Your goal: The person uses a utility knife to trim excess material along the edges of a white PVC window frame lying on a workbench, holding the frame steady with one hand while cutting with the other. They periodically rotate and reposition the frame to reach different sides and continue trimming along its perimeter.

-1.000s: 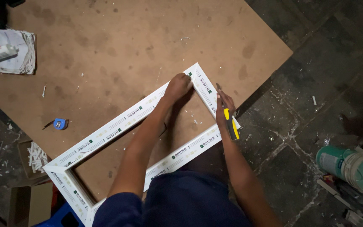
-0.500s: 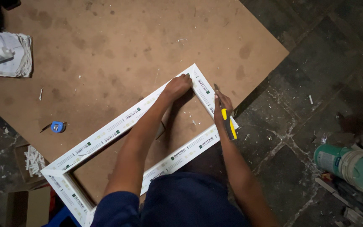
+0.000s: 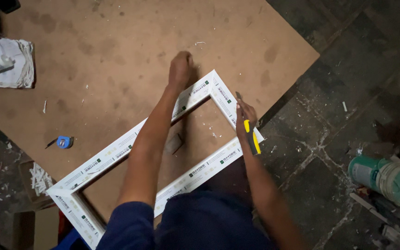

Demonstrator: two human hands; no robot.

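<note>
Right hand [image 3: 245, 118] grips a yellow knife [image 3: 252, 137] at the white frame's [image 3: 116, 155] edge; left hand [image 3: 180, 68] fisted beyond it.

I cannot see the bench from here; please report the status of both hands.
Left hand fisted above white rectangular frame. Right hand grips yellow-handled utility knife at frame's end. Nothing between them.

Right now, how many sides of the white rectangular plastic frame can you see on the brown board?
4. The long far side, the short right side, the long near side partly hidden by the arms, and the short left side.
</note>
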